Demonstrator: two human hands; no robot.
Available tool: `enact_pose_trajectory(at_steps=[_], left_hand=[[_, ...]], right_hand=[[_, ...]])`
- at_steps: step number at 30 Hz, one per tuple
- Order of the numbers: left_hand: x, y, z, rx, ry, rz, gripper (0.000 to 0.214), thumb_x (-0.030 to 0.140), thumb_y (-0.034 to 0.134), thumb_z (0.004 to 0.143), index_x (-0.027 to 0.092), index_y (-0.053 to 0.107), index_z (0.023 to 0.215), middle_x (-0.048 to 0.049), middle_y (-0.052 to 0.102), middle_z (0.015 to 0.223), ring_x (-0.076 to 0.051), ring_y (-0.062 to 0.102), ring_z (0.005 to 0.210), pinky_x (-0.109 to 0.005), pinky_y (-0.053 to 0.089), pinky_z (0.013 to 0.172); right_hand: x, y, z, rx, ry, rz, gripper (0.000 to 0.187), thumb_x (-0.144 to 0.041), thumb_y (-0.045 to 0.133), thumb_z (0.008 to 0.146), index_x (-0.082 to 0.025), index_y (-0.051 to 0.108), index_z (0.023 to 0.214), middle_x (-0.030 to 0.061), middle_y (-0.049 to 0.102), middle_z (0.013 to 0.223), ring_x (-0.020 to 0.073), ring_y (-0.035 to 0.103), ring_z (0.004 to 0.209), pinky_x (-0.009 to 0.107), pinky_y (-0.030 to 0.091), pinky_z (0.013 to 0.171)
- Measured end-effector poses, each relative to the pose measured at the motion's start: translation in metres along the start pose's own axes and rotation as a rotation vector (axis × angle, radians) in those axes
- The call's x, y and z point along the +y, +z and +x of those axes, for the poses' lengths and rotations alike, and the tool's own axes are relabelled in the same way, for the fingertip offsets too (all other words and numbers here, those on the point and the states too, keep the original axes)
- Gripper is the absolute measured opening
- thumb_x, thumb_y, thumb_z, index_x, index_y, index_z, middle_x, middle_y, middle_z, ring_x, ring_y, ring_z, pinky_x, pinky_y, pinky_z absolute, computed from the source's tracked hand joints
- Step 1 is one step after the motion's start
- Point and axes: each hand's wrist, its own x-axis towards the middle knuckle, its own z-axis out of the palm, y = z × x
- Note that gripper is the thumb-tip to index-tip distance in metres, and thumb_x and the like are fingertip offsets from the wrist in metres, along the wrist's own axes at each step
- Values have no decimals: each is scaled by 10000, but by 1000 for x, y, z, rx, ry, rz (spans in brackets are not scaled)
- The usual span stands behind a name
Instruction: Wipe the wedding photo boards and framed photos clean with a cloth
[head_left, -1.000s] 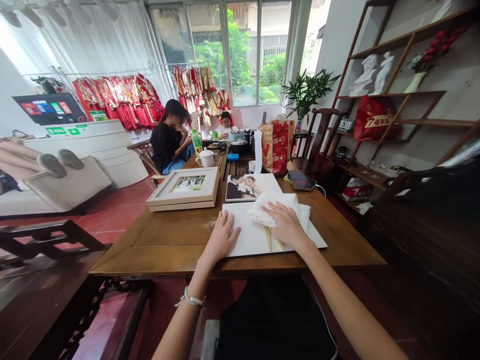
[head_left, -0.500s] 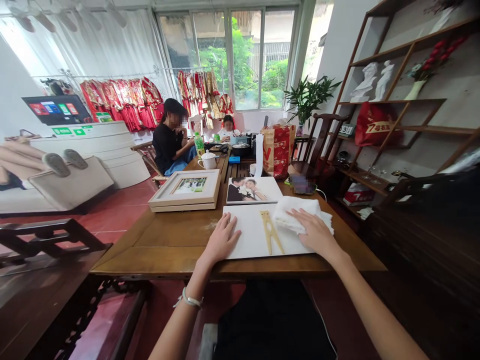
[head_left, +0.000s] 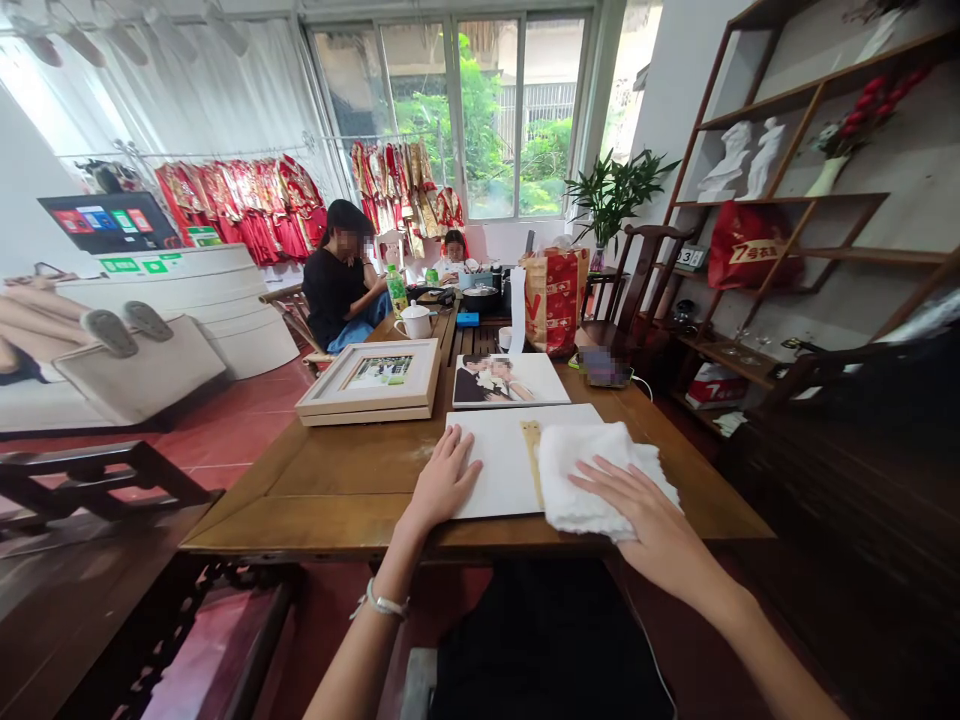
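On the wooden table in front of me lies a white rectangular panel. A pale yellow forked piece sits on it near the middle; its lower right part is hidden under a folded white cloth. My left hand rests flat on the panel's left side, fingers stretched out, with nothing in it. My right hand presses down on the cloth with its fingers spread. Cloth covers the panel's right part and hangs over its near edge.
Behind the panel lies a photo print of two people. Stacked picture frames are at the left. Further back stand a white lidded mug, a red paper bag and a phone-like device with a cable. A seated person is across the table.
My right hand has drawn the cloth toward me across the panel, so it now covers the lower right of the yellow piece. My left hand has stayed in place. The seated person's head has shifted.
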Motion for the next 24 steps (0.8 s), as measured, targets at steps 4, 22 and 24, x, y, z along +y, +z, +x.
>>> enact_pose_trajectory(at_steps=[4,22,24], left_hand=[[2,-4,-1,-21,5,11,460,344,459,871,162,466,1294,-129,319,1472,-255,198,1395,-439,228,1121],[4,0,-1,-22,-19,124,483,357,401,896,127,432,1319,-141,296,1480,-247,181,1400,-426,230,1124],[4,-1,-1,-25,-19,121,479,355,400,895,132,436,1317,-136,300,1480,-248,181,1400,-427,232,1123]], right_hand=[[32,-7,15,14,98,-73,767,-19,399,564,-254,500,1287,13,468,1380,224,344,1311,507,234,1085],[10,-12,-20,-70,-48,33,874,-4,367,537,-317,413,1352,-49,367,1441,186,227,1362,505,156,1112],[14,-15,-24,-88,-32,85,862,-8,364,551,-326,412,1351,-53,374,1435,186,236,1358,510,155,1112]])
